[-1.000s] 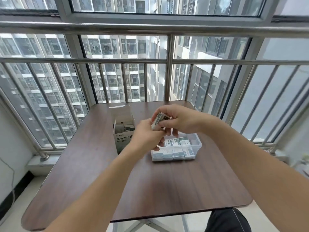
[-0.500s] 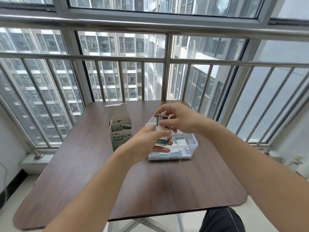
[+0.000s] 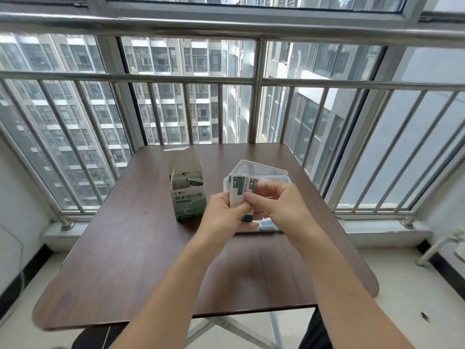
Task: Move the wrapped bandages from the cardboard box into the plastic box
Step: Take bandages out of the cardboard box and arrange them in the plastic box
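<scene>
Several white-and-green wrapped bandages (image 3: 241,190) are fanned upright between both hands, just above the near left corner of the clear plastic box (image 3: 274,176). My left hand (image 3: 221,215) grips their lower part from the left. My right hand (image 3: 276,207) pinches them from the right with thumb and fingers. The hands cover most of the plastic box; a few wrapped bandages (image 3: 268,224) show inside at its near edge. The open cardboard box (image 3: 188,195), white and green with printed text, stands left of the hands with more bandages inside.
The brown table (image 3: 141,260) has rounded corners and folding metal legs. The plastic box's clear lid (image 3: 251,168) lies behind it. A metal railing (image 3: 259,96) and window run close behind the table's far edge. My dark-clothed knees show under the near edge.
The stack of bandages has turned from tilted and edge-on to upright and fanned out. Both hands have come lower and closer to the plastic box. The camera view has shifted.
</scene>
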Tool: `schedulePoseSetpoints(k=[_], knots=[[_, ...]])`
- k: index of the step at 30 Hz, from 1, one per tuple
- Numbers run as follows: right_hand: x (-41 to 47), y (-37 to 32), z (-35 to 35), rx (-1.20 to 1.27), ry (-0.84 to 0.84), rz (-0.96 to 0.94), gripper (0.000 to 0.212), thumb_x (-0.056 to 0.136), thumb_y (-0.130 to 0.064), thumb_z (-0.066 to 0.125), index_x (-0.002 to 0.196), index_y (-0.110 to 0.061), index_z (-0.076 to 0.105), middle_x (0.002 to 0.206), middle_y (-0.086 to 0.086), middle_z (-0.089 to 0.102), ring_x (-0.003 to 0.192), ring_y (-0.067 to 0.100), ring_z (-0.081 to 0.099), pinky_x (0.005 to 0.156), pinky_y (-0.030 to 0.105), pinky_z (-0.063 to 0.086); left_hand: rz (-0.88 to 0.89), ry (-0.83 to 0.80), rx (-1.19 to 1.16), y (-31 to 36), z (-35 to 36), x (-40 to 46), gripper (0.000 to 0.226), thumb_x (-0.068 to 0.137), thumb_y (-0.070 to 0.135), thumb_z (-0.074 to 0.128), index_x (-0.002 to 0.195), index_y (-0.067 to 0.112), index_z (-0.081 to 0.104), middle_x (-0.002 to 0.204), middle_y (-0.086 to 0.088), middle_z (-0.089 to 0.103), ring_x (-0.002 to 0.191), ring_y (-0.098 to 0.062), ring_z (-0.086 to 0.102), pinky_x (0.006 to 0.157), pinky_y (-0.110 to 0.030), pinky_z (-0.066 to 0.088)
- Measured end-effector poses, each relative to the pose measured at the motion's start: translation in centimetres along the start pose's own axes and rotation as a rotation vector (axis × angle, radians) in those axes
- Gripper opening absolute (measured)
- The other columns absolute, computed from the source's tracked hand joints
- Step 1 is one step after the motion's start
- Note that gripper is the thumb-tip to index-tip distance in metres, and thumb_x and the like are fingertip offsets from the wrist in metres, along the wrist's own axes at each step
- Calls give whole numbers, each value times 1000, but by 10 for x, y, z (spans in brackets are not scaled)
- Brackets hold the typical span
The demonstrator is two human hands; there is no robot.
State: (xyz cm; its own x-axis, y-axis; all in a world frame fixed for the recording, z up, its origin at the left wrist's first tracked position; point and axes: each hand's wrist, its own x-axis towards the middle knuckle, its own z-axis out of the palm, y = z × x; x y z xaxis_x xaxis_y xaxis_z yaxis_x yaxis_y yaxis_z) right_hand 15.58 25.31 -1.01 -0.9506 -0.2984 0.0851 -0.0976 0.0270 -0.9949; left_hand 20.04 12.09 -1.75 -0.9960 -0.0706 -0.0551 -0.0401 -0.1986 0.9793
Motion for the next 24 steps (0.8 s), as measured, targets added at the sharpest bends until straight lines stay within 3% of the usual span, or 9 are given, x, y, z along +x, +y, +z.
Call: schedulePoseSetpoints(k=[4, 7, 11, 18, 24], knots=[[-7, 1, -11, 112, 65, 31, 16, 89, 0, 71, 104, 5, 74, 87, 17, 76, 57, 10, 67, 51, 15, 48, -87, -128, -276, 2, 2, -6, 23, 101, 8, 50, 118, 4, 66, 111, -17, 74, 96, -24, 74, 78, -33, 62], [-11, 3, -17, 63, 42, 24, 14, 89, -8, 73, 103, -7, 77, 94, 16, 78, 68, 16, 65, 58, 23, 47, -92, -131, -321, 3, 2, -8, 28, 106, 15, 42, 118, 5, 66, 110, -17, 74, 97, -24, 73, 82, -35, 62], [-17, 2, -16, 120, 32, 17, 14, 90, -10, 73, 103, -12, 78, 99, 12, 78, 81, 16, 69, 58, 23, 48, -34, -76, -209, 3, 5, -10, 22, 103, 16, 52, 113, 10, 70, 102, -9, 77, 93, -18, 73, 69, -26, 60], [-20, -2, -23, 171, -11, 33, 13, 93, -6, 67, 102, -6, 75, 101, 15, 77, 80, 19, 70, 51, 21, 49, -16, 14, -175, 5, 1, -12, 14, 90, 8, 69, 103, 11, 74, 96, -6, 78, 85, -17, 75, 59, -22, 57], [-17, -3, -22, 186, -68, 46, 18, 95, -7, 65, 110, -4, 73, 105, 18, 76, 79, 18, 70, 49, 20, 48, -20, -5, -150, 9, 3, -13, 23, 97, 24, 61, 110, 8, 71, 99, -12, 78, 86, -21, 76, 59, -25, 59]])
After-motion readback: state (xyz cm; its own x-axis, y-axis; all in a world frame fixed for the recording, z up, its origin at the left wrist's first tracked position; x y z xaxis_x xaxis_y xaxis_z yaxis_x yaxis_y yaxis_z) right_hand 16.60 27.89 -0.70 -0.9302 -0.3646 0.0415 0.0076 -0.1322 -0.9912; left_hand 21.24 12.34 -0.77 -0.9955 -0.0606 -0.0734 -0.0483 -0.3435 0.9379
